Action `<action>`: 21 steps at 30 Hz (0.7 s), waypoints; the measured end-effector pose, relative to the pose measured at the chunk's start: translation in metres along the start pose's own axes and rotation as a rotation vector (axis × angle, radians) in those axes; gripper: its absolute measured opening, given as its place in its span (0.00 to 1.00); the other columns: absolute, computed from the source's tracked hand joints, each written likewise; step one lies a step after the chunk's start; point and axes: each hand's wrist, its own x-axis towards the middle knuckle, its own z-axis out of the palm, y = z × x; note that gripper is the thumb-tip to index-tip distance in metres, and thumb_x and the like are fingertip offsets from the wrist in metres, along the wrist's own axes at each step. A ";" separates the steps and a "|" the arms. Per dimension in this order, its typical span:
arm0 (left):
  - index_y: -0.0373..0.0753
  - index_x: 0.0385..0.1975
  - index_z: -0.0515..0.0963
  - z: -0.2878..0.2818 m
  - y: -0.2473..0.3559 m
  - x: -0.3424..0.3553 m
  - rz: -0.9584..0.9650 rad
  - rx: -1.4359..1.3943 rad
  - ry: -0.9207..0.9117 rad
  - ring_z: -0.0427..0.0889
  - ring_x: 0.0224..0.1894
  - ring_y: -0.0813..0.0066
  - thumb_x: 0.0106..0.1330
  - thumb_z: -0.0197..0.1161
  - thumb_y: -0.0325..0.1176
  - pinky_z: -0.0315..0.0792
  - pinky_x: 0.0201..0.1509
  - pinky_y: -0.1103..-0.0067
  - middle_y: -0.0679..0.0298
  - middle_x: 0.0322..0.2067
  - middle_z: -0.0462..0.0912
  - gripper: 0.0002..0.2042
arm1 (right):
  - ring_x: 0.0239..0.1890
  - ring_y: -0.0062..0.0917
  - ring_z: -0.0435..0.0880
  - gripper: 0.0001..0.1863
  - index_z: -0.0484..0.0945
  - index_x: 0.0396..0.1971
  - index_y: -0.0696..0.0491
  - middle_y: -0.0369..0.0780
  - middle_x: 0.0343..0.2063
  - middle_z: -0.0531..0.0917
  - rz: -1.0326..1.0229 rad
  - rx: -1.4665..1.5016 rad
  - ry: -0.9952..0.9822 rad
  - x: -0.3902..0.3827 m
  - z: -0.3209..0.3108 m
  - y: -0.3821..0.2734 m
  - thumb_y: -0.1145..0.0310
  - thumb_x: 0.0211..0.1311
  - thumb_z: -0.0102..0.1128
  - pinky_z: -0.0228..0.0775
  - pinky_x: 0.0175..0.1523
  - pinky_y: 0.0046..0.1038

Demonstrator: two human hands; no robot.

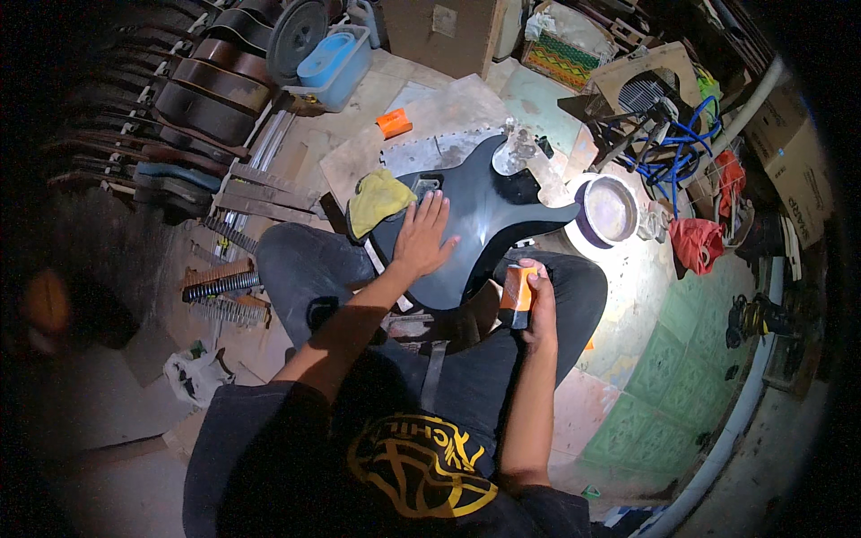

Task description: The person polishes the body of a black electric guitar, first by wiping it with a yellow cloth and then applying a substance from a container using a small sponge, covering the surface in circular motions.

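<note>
A dark grey electric guitar body (462, 220) with two horns lies across my lap, a glossy streak of light on its face. My left hand (426, 235) rests flat on it, fingers spread, close to a rectangular cavity. A crumpled yellow cloth (378, 203) drapes over the body's left edge, beside those fingers. To the right of the body, my right hand (541, 305) grips an orange-and-dark piece of folded sandpaper (517, 291), held apart from the guitar.
Another folded orange piece (393, 124) lies on a board beyond the guitar. A round white tub (605, 211) stands at the right, near tangled blue hose (682, 148) and a red bag (697, 244). Several guitar bodies (211, 94) line the left, beside a blue container (334, 67).
</note>
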 end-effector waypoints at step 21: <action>0.35 0.75 0.53 -0.018 0.031 -0.041 0.477 -0.120 -0.409 0.47 0.80 0.58 0.70 0.52 0.60 0.40 0.79 0.55 0.52 0.77 0.52 0.42 | 0.46 0.24 0.79 0.17 0.75 0.50 0.52 0.38 0.44 0.80 -0.005 0.035 0.005 0.010 -0.006 -0.001 0.62 0.65 0.52 0.71 0.52 0.27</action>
